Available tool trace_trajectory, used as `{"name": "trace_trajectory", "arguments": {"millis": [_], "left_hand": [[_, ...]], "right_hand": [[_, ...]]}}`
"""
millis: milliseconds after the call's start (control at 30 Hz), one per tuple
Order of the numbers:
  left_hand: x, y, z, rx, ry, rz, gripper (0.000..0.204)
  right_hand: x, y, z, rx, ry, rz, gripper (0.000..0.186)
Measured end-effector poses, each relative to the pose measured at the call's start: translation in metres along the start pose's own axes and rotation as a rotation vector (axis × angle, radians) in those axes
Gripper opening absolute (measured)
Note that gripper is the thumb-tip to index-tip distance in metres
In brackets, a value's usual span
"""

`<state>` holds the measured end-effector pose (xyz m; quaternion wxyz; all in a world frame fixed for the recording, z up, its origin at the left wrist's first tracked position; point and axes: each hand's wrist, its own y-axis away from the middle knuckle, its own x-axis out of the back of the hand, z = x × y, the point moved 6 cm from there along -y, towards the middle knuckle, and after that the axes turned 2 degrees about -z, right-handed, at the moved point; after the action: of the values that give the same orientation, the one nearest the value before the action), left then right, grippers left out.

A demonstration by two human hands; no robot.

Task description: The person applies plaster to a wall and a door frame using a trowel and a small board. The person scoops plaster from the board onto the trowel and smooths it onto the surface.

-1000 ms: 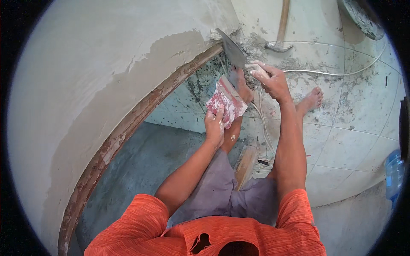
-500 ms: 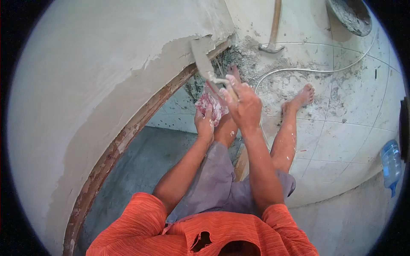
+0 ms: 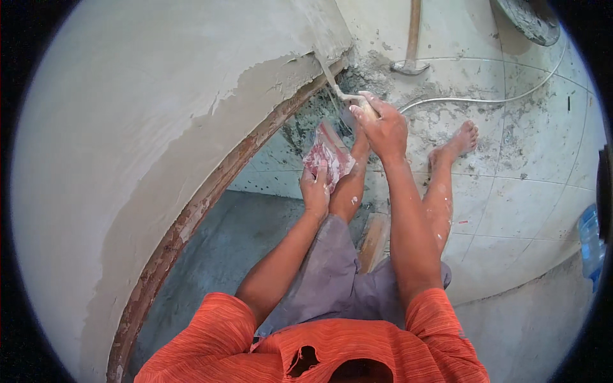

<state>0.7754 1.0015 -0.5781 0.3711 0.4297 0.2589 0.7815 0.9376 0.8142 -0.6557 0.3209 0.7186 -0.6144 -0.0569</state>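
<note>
My right hand (image 3: 387, 132) is closed around the handle of a trowel (image 3: 345, 96) smeared with plaster. The trowel's blade is seen nearly edge-on, at the corner where the damp grey plaster (image 3: 268, 80) ends above the reddish-brown edge strip (image 3: 211, 167). My left hand (image 3: 315, 190) grips a flat, red, plaster-smeared piece (image 3: 329, 155), thumb on top. What this piece is exactly I cannot tell. It is held below the trowel, over my left shin and apart from the wall.
A hammer (image 3: 410, 66) lies on the dirty tiled floor beside crumbled mortar (image 3: 367, 78). A pale hose (image 3: 472, 99) curves past my right foot. A mortar pan (image 3: 533, 22) stands at the far right, a blue plastic bottle (image 3: 590, 246) at the right edge. A wooden board (image 3: 374, 239) lies between my legs.
My right hand has moved right and slightly up, and the trowel blade has turned from broadside to nearly edge-on at the corner. My left hand with the red piece has shifted slightly right.
</note>
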Motion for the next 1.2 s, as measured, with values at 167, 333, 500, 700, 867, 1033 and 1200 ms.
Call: {"name": "trace_trajectory", "arguments": {"millis": [167,333,500,700,867,1033,1200], "left_hand": [[0.001,-0.009,-0.009,0.012,-0.097,-0.102,0.042],[-0.006,-0.008,-0.005,0.014,-0.012,-0.1,0.04],[-0.008,-0.009,-0.002,-0.006,-0.058,-0.108,0.037],[-0.016,-0.007,0.012,0.046,-0.114,-0.027,0.028],[-0.018,-0.004,0.016,0.116,-0.088,-0.036,0.036],[-0.02,-0.009,0.014,0.041,-0.069,-0.097,0.039],[-0.024,-0.012,0.021,0.0,-0.106,-0.103,0.039]], "right_hand": [[0.001,0.014,-0.02,0.03,-0.055,-0.037,0.042],[0.029,0.036,-0.067,0.054,-0.152,-0.124,0.041],[0.034,0.04,-0.073,0.029,-0.479,-0.266,0.042],[0.007,0.004,0.016,-0.178,-0.31,-0.005,0.044],[-0.015,0.0,0.013,-0.152,-0.105,-0.036,0.044],[0.0,0.034,-0.047,0.021,-0.138,-0.055,0.042],[0.002,0.049,-0.054,0.124,0.051,0.071,0.041]]}}
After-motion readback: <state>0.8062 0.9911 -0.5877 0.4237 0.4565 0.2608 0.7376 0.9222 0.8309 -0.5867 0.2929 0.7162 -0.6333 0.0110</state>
